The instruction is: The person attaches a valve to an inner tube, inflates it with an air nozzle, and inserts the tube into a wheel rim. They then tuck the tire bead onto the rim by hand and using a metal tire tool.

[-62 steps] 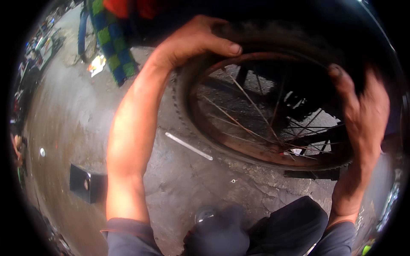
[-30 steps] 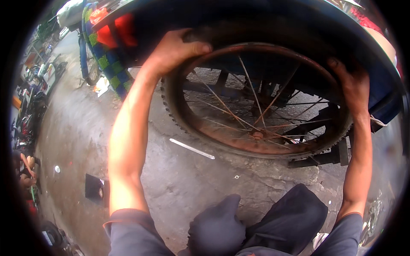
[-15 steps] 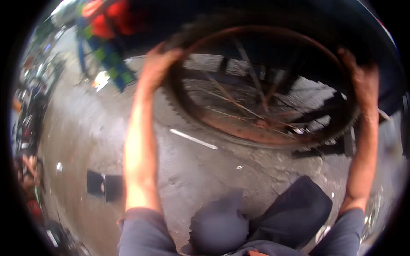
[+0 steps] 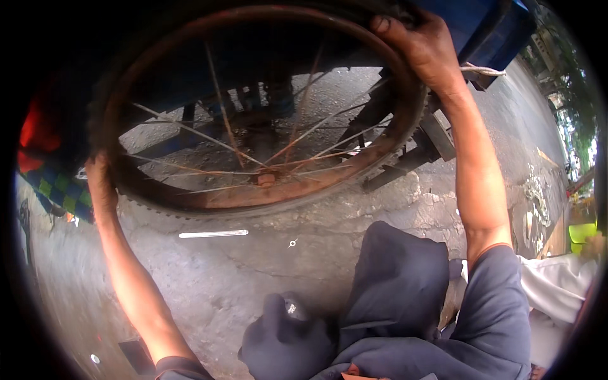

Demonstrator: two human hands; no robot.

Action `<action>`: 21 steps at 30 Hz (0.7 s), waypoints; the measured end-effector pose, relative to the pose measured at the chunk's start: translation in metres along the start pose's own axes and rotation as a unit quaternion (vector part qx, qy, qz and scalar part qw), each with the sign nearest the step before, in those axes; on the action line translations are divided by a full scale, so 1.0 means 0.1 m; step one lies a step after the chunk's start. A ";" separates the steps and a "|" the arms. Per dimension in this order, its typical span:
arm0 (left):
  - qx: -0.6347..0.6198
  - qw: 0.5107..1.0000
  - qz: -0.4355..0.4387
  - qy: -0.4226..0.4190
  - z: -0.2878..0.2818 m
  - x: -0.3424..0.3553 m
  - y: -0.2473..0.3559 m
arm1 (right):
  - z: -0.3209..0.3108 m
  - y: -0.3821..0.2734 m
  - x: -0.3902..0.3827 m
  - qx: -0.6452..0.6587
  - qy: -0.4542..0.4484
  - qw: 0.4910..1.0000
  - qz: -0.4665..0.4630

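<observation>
A large spoked wheel (image 4: 253,201) with a rusty reddish rim and a dark knobbly tyre fills the upper middle. My left hand (image 4: 100,183) is at the tyre's left edge, its fingers mostly hidden behind the tread. On the upper right, my right hand (image 4: 425,49) is wrapped round the tyre, the thumb on the near side and the other fingers out of sight. Thin, partly rusted spokes run to a rusty hub (image 4: 265,179). The top of the tyre is lost in shadow.
Behind the wheel are dark metal frame parts (image 4: 405,158) and a blue body (image 4: 494,31) with a pale cord. A white strip (image 4: 213,234) lies on the concrete floor, near a dark flat piece (image 4: 136,356). A person in pale clothing (image 4: 551,278) is at my right.
The view has swung right, so the wheel appears farther left. My right hand now sits higher in the picture and my left hand lower, both still at the tyre.
</observation>
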State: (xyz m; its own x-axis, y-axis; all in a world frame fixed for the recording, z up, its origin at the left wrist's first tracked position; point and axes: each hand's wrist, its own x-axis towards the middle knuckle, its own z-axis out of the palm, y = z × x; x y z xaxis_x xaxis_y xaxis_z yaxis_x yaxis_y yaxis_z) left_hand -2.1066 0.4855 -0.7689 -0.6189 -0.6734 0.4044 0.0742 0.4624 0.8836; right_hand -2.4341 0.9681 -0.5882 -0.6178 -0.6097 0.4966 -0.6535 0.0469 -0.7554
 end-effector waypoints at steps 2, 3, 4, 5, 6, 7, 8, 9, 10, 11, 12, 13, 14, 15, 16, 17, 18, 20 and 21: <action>0.058 0.997 0.000 0.050 0.00 -0.04 0.07 | 0.00 0.14 -0.17 -0.043 0.073 0.996 -0.039; 0.073 0.996 0.003 0.054 0.00 -0.05 0.11 | -0.01 0.24 -0.27 -0.092 0.125 0.987 -0.031; 0.085 0.994 0.001 0.062 -0.02 -0.05 0.15 | -0.01 0.32 -0.34 -0.141 0.173 0.974 -0.026; 0.099 0.993 0.000 0.071 -0.05 -0.06 0.19 | 0.01 0.43 -0.45 -0.183 0.208 0.959 -0.061; 0.140 0.985 -0.036 0.097 -0.07 -0.04 0.22 | -0.03 0.52 -0.52 -0.202 0.231 0.950 0.052; 0.121 0.990 -0.026 0.063 -0.10 -0.03 0.25 | -0.05 0.62 -0.56 -0.164 0.228 0.958 0.050; 0.102 0.993 -0.023 0.049 -0.13 -0.01 0.27 | -0.06 0.72 -0.62 -0.126 0.225 0.965 0.050; 0.083 0.996 -0.022 0.032 -0.15 0.01 0.26 | -0.08 0.80 -0.68 -0.088 0.222 0.970 0.054; 0.050 0.998 -0.042 0.017 -0.17 0.03 0.26 | -0.13 0.88 -0.61 -0.108 0.233 0.964 0.077; 0.046 0.998 -0.037 0.005 -0.18 0.05 0.24 | -0.18 0.94 -0.57 -0.069 0.192 0.977 0.059; 0.043 0.998 -0.042 0.010 -0.19 0.06 0.22 | -0.21 0.98 -0.51 -0.041 0.162 0.984 0.067; 0.044 0.997 -0.053 0.038 -0.20 0.08 0.19 | -0.24 1.00 -0.47 -0.013 0.133 0.988 0.075; 0.044 0.998 -0.035 0.030 -0.21 0.08 0.15 | -0.26 1.02 -0.49 -0.005 0.128 0.990 0.057; 0.047 0.998 -0.021 0.047 -0.23 0.08 0.12 | -0.26 1.03 -0.49 -0.042 0.153 0.986 0.046; 0.049 0.998 -0.002 0.049 -0.25 0.09 0.09 | -0.24 1.05 -0.57 -0.078 0.181 0.980 0.036; 0.048 0.998 -0.011 0.044 -0.27 0.11 0.07 | -0.21 1.07 -0.69 -0.110 0.192 0.975 -0.014; 0.046 0.998 -0.018 0.030 -0.31 0.12 0.06 | -0.15 1.09 -0.83 -0.103 0.218 0.970 -0.016; 0.031 0.998 -0.032 0.042 -0.38 0.13 0.06 | -0.02 1.23 -1.01 -0.070 0.264 0.959 0.072; 0.018 0.999 -0.025 0.015 -0.41 0.13 0.06 | 0.00 1.30 -1.04 -0.066 0.289 0.947 0.124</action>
State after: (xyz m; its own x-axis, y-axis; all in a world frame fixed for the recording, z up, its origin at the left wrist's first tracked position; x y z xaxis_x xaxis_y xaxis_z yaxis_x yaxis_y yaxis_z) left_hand -2.0826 0.4560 -0.7484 -0.5967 -0.7137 0.3668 0.0145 0.4474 0.8942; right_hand -2.4553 1.0375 -0.7379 -0.8707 -0.0345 0.4905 -0.4824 0.2530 -0.8386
